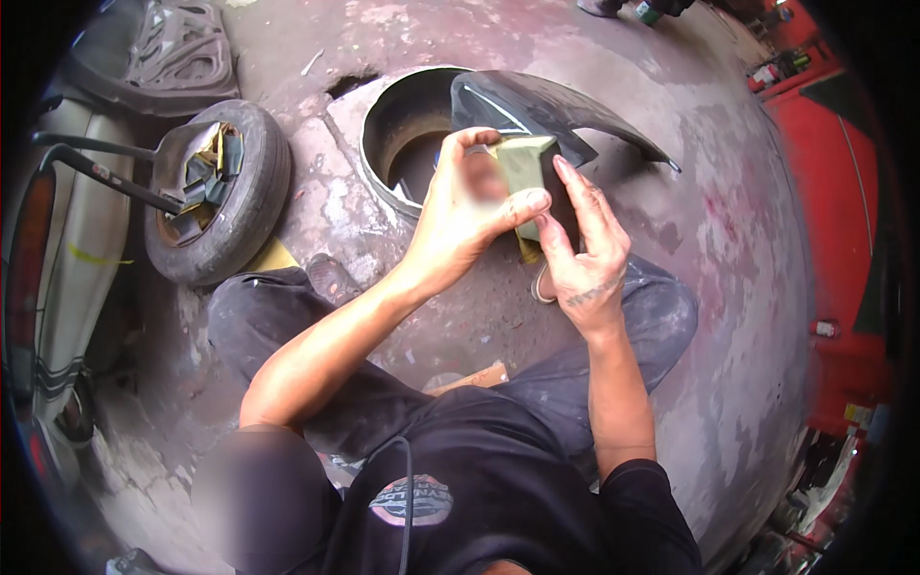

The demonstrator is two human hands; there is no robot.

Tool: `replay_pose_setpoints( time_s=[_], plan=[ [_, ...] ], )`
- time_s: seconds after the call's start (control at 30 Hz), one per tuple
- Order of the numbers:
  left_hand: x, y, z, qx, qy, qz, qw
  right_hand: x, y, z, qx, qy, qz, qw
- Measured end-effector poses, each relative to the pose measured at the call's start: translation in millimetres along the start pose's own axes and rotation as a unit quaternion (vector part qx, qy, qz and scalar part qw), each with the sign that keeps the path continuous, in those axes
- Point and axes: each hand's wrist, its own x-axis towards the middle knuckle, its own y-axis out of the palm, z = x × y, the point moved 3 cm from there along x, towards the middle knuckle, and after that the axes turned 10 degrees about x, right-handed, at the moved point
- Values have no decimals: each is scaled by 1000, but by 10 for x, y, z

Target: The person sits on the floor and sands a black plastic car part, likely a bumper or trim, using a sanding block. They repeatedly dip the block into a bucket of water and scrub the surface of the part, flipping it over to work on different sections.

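Above my lap, my left hand [465, 196] grips a block [523, 165] with a pale olive-green face and a dark right side. It looks wrapped in sandpaper, and a bit of yellow shows below it. My left thumb presses on its near edge, and part of that hand is blurred. At the block's right, my right hand [589, 254] has its thumb near my left thumb and its fingers along the dark side. Beyond both hands stand a round, open metal drum [369, 144] and a dark curved car panel [546, 101] leaning on its rim.
To the left lies a tyre [268, 182] with dark and yellow sandpaper pieces [213, 172] in its middle. A vehicle part [86, 278] runs along the left edge, and a grey panel [182, 48] lies farther back. Red bodywork [824, 211] stands at the right. Cardboard [474, 379] lies between my legs.
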Motion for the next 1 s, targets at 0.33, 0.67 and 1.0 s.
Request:
replay_pose_setpoints(
  time_s=[0.33,0.67,1.0],
  plan=[
    [-254,-80,290,84,-119,33,989,-428,191,-43,-86,40,56,994],
    [202,-16,410,-48,-168,-7,985,168,-464,91,-203,18,-34,978],
    [792,185,1311,-422,-135,-53,895,401,-123,-401,-129,123,144,973]
  ],
)
